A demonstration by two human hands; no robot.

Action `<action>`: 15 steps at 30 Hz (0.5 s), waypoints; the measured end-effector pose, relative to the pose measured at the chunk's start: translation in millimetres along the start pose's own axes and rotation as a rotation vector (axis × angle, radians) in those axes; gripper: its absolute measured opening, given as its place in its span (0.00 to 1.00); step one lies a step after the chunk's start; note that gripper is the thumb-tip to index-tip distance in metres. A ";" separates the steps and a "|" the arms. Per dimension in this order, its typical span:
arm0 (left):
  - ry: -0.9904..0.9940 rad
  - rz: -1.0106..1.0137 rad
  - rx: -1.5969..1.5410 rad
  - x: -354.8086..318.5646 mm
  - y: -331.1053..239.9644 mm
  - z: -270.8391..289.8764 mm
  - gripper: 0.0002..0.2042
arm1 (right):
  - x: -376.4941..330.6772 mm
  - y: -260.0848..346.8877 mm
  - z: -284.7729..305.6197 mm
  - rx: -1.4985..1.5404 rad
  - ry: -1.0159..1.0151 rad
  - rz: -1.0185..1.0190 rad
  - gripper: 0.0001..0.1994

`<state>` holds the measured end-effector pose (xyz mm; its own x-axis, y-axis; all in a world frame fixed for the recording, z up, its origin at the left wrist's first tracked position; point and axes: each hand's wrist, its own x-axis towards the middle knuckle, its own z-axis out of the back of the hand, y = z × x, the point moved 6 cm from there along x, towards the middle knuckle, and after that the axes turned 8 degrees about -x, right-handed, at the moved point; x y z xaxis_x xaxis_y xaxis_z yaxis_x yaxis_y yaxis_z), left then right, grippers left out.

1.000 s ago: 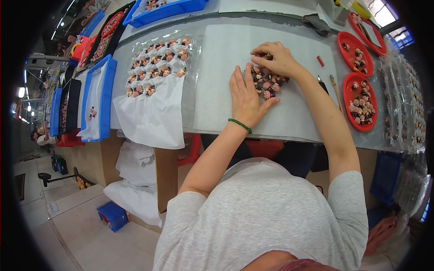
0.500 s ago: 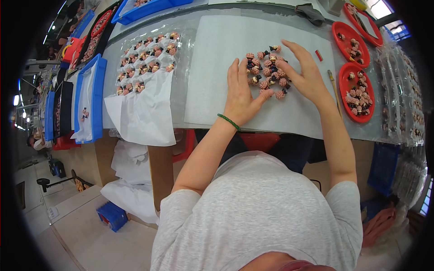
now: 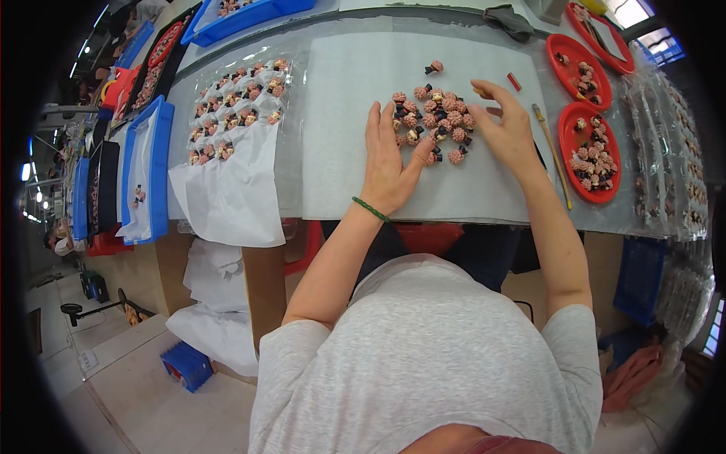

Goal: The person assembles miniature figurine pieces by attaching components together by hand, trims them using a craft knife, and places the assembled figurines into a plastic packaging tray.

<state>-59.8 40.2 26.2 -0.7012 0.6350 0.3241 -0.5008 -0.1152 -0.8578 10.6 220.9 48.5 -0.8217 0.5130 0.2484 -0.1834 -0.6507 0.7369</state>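
A loose pile of small figurines (image 3: 451, 119) with pink curly hair and dark bodies lies on a white foam sheet (image 3: 340, 91). Along the pile's left side rests my left hand (image 3: 389, 163), its fingers stretched out and thumb spread, touching the nearest pieces. My right hand (image 3: 508, 130) is at the pile's right edge, fingers curved and apart, with nothing visible in it. One single figurine (image 3: 434, 67) lies apart, beyond the far side of the pile. A green bracelet (image 3: 370, 209) is on my left wrist.
To the left, more figurines stand in rows on white paper (image 3: 227, 181), beside a blue tray (image 3: 160, 178). On the right are a thin brush-like stick (image 3: 554, 155), a small red piece (image 3: 514, 82), red dishes (image 3: 566, 170) of figurines and stacked clear plastic trays (image 3: 665, 144).
The view has shifted slightly, moving the table leftward. My right hand has drawn back from the pile, its fingers more curled. A figurine now lies apart at the far side.
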 end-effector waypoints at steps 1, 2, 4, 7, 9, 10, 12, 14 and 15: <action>-0.006 0.021 -0.041 -0.2 -0.6 1.4 0.34 | 16.8 0.6 -5.3 0.003 -0.004 0.009 0.19; -0.008 0.011 -0.040 -0.2 -0.8 1.6 0.34 | 33.9 -1.6 -10.8 -0.092 0.008 -0.043 0.20; -0.044 0.009 -0.029 -2.0 4.4 4.4 0.32 | 62.4 -1.4 -25.5 -0.183 0.015 -0.086 0.21; -0.087 0.003 -0.044 -2.2 5.7 8.2 0.30 | 89.8 1.7 -42.4 -0.526 -0.098 0.015 0.22; -0.123 0.030 -0.106 -2.6 14.0 8.6 0.28 | 99.6 -12.8 -65.5 -0.504 0.254 -0.072 0.25; -0.158 0.069 -0.171 -3.2 17.2 11.8 0.26 | 99.7 -13.6 -63.8 -0.503 0.257 -0.065 0.25; -0.223 0.088 -0.254 -4.3 19.7 18.4 0.23 | 95.6 -19.1 -55.3 -0.202 0.217 -0.086 0.25; -0.290 0.119 -0.341 -5.3 20.5 25.8 0.20 | 69.0 3.5 -44.0 0.151 0.265 -0.176 0.23; -0.283 0.123 -0.448 -3.9 16.8 27.2 0.18 | 48.9 15.6 -39.0 0.505 0.295 -0.269 0.22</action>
<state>-79.3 15.0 21.4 -0.8813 0.3997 0.2522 -0.1844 0.2007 -0.9621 -53.5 214.0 47.6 -0.9093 0.3994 -0.1169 -0.1865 -0.1401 0.9724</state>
